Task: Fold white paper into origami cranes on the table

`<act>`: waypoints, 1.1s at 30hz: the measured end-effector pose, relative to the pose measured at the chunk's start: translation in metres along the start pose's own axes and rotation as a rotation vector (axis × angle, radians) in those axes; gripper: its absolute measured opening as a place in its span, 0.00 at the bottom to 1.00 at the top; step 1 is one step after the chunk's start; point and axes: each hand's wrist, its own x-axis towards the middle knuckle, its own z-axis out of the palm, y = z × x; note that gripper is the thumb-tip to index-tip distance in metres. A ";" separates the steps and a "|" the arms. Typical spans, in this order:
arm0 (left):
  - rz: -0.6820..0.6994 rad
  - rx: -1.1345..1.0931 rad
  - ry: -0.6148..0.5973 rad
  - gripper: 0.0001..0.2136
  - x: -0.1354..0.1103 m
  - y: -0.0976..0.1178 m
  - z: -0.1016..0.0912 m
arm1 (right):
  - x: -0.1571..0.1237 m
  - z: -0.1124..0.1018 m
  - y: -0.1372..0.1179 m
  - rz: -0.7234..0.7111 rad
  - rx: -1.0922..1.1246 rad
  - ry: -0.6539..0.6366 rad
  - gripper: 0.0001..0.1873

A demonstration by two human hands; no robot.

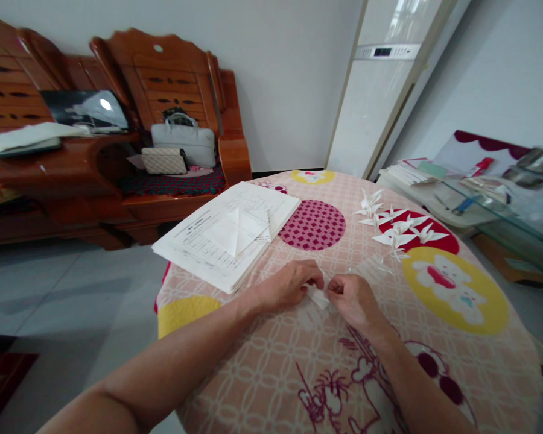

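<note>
Both hands meet over the middle of the round table, around a small folded piece of white paper [318, 296]. My left hand [294, 282] is closed, its fingertips pinching the paper's left side. From the right, my right hand [352, 298] pinches the paper's other edge between thumb and curled fingers. Part of the paper is hidden behind the fingers. Several white paper cranes [400, 226] stand in a group beyond my right hand. To the left lies a stack of printed sheets [199, 241], with folded white paper squares [241, 232] on top.
A patterned tablecloth [262, 367] covers the round table. Behind it on the left, a wooden chair [163, 72] holds a grey bag [190, 143] and a small quilted purse [164, 161]. At the right stands a glass-topped side table [502, 223] with papers and other items.
</note>
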 end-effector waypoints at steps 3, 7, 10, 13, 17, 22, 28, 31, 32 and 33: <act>0.096 -0.054 -0.080 0.16 0.000 0.004 0.002 | 0.000 0.000 0.001 -0.015 0.028 0.019 0.06; 0.127 -0.059 -0.143 0.19 0.000 0.003 0.000 | -0.001 -0.003 0.005 0.000 0.074 0.027 0.05; 0.143 -0.032 -0.146 0.21 0.000 0.000 0.000 | -0.004 -0.008 0.010 -0.091 0.096 0.001 0.08; 0.161 -0.015 -0.130 0.22 -0.001 -0.003 0.001 | -0.007 -0.016 0.017 -0.274 0.080 -0.045 0.11; 0.185 -0.028 -0.141 0.22 -0.001 -0.005 0.001 | -0.010 -0.021 0.021 -0.425 -0.009 -0.092 0.14; 0.193 -0.002 -0.159 0.22 0.001 -0.005 -0.001 | -0.011 -0.019 0.019 -0.515 -0.164 -0.145 0.17; 0.210 0.036 -0.135 0.21 0.001 -0.007 0.002 | -0.017 -0.023 0.015 -0.532 -0.260 -0.195 0.15; 0.216 0.060 -0.141 0.22 0.000 -0.008 0.003 | -0.018 -0.025 0.016 -0.515 -0.202 -0.186 0.14; 0.217 0.077 -0.149 0.22 -0.001 -0.007 0.002 | -0.017 -0.025 0.018 -0.496 -0.153 -0.158 0.14; 0.219 0.098 -0.155 0.22 -0.001 -0.007 0.002 | -0.016 -0.024 0.020 -0.469 -0.097 -0.112 0.13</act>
